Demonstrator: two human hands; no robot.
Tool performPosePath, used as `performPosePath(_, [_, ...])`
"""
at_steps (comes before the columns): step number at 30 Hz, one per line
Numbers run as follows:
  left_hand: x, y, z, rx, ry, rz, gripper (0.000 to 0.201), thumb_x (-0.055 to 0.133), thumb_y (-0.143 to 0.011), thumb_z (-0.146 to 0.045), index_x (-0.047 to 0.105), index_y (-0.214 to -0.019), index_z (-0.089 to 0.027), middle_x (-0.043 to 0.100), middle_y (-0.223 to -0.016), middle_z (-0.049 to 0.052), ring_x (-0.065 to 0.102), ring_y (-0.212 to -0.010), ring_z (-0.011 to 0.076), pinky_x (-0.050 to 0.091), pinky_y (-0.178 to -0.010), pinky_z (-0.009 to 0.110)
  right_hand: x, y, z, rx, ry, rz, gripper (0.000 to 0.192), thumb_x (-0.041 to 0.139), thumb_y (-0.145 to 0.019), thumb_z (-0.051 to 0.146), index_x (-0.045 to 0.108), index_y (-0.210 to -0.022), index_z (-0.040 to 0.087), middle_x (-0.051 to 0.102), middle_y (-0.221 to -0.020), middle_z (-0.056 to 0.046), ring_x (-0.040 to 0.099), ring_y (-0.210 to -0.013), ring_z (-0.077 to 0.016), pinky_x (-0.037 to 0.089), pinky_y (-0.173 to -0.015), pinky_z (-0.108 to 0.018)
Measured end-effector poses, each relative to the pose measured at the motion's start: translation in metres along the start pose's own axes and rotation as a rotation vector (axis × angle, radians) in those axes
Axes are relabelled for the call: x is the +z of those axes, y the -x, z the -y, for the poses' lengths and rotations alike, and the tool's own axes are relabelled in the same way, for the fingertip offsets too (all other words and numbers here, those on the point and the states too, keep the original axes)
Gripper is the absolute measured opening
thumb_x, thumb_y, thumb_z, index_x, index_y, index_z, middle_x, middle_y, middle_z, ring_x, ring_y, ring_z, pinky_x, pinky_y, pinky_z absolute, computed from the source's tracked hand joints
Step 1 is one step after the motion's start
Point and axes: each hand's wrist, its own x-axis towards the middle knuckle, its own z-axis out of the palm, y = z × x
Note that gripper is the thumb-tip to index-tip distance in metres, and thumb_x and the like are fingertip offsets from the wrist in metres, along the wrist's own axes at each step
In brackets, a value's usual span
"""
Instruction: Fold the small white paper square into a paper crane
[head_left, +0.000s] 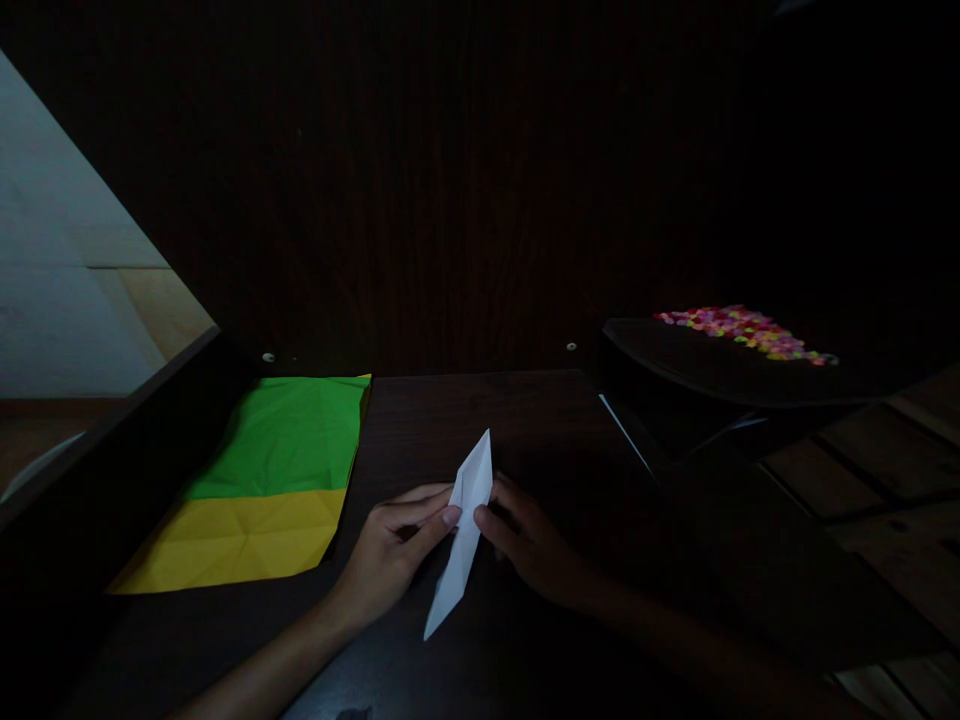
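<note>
A folded sheet of white paper [466, 545], long and narrow with pointed ends, is held up at a slant over the dark table. My left hand [397, 535] pinches its left edge, the thumb lying on the face toward me and the fingers behind. On the opposite edge, my right hand [529, 535] grips the paper between thumb and fingers; its fingertips are partly hidden behind the sheet. Both hands are closed on the paper near its middle.
Creased green paper [281, 435] and yellow paper [247, 540] lie at the left of the dark tabletop [420, 405]. A dark wooden panel [450, 200] rises behind. At the right, small colourful pieces [750, 332] lie on a dark rounded surface [697, 375].
</note>
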Motion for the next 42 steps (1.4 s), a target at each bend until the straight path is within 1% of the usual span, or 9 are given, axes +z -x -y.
performPosePath(4, [0.000,0.000,0.007,-0.051,0.062,-0.128,0.038,0.072,-0.082,-0.032,0.071,-0.118,-0.021,0.074,-0.106,0.009,0.069,-0.079,0.0201,0.059,-0.075,0.032,0.002,0.002,-0.004,0.080,-0.071,0.029,0.028,0.050,-0.096,0.044,0.057,-0.112,0.021,0.063,-0.095,-0.005,0.056,-0.074,-0.0147,0.046,-0.063,-0.025])
performPosePath(6, [0.000,0.000,0.008,-0.051,0.106,-0.156,0.041,0.075,-0.079,-0.031,0.071,-0.118,-0.021,0.075,-0.102,0.009,0.068,-0.069,0.0169,0.060,-0.066,0.029,0.004,0.002,-0.006,0.095,-0.106,0.005,0.026,0.054,-0.094,0.043,0.057,-0.106,0.021,0.063,-0.091,-0.004,0.055,-0.069,-0.0131,0.044,-0.058,-0.024])
performPosePath(10, [-0.001,-0.001,0.006,-0.013,0.112,-0.148,0.023,0.077,-0.077,-0.030,0.079,-0.098,-0.019,0.074,-0.091,0.008,0.068,-0.063,0.0151,0.058,-0.059,0.025,0.006,0.000,-0.006,0.099,-0.166,-0.082,0.024,0.062,-0.089,0.042,0.052,-0.086,0.020,0.058,-0.075,0.001,0.052,-0.062,-0.0114,0.041,-0.054,-0.022])
performPosePath(13, [0.000,-0.001,0.004,-0.017,0.136,-0.150,0.016,0.077,-0.076,-0.030,0.080,-0.084,-0.017,0.075,-0.087,0.008,0.069,-0.061,0.0155,0.058,-0.058,0.024,0.007,0.000,-0.004,0.092,-0.215,-0.119,0.025,0.066,-0.085,0.041,0.051,-0.083,0.021,0.056,-0.071,0.003,0.051,-0.059,-0.0106,0.040,-0.052,-0.022])
performPosePath(16, [0.001,-0.002,0.006,-0.016,0.157,-0.171,0.015,0.079,-0.074,-0.029,0.080,-0.082,-0.016,0.076,-0.084,0.008,0.070,-0.066,0.0169,0.059,-0.062,0.024,0.007,0.001,-0.003,0.098,-0.272,-0.111,0.025,0.066,-0.085,0.042,0.051,-0.085,0.021,0.054,-0.067,0.004,0.050,-0.055,-0.0104,0.040,-0.049,-0.021])
performPosePath(24, [0.003,0.001,0.010,-0.009,0.160,-0.151,0.012,0.076,-0.076,-0.026,0.074,-0.080,-0.014,0.074,-0.079,0.007,0.068,-0.068,0.0165,0.056,-0.064,0.025,0.004,0.003,0.002,0.025,-0.138,-0.103,0.020,0.070,-0.080,0.035,0.057,-0.085,0.021,0.063,-0.079,0.000,0.060,-0.072,-0.0146,0.048,-0.067,-0.027])
performPosePath(29, [0.000,0.002,0.007,0.102,0.022,-0.090,0.010,0.068,-0.082,-0.020,0.076,-0.080,-0.016,0.071,-0.094,0.010,0.068,-0.082,0.0197,0.054,-0.070,0.027,0.005,0.003,0.001,0.020,-0.074,-0.096,0.015,0.068,-0.082,0.034,0.060,-0.082,0.021,0.062,-0.074,0.001,0.058,-0.069,-0.0139,0.046,-0.065,-0.026])
performPosePath(36, [0.001,0.003,0.003,0.098,-0.045,-0.034,0.017,0.061,-0.087,-0.019,0.077,-0.082,-0.018,0.070,-0.099,0.010,0.067,-0.086,0.0204,0.053,-0.073,0.029,0.003,0.000,0.002,-0.067,-0.052,-0.050,0.022,0.067,-0.081,0.028,0.057,-0.064,0.019,0.063,-0.084,-0.002,0.060,-0.078,-0.0158,0.046,-0.072,-0.028])
performPosePath(42, [0.001,0.003,0.001,0.109,-0.040,-0.014,0.017,0.060,-0.087,-0.017,0.076,-0.083,-0.017,0.068,-0.101,0.011,0.067,-0.089,0.0211,0.052,-0.075,0.029,0.003,-0.002,0.005,-0.045,-0.025,-0.081,0.022,0.064,-0.079,0.022,0.053,-0.060,0.019,0.061,-0.080,-0.001,0.058,-0.075,-0.0165,0.045,-0.069,-0.028])
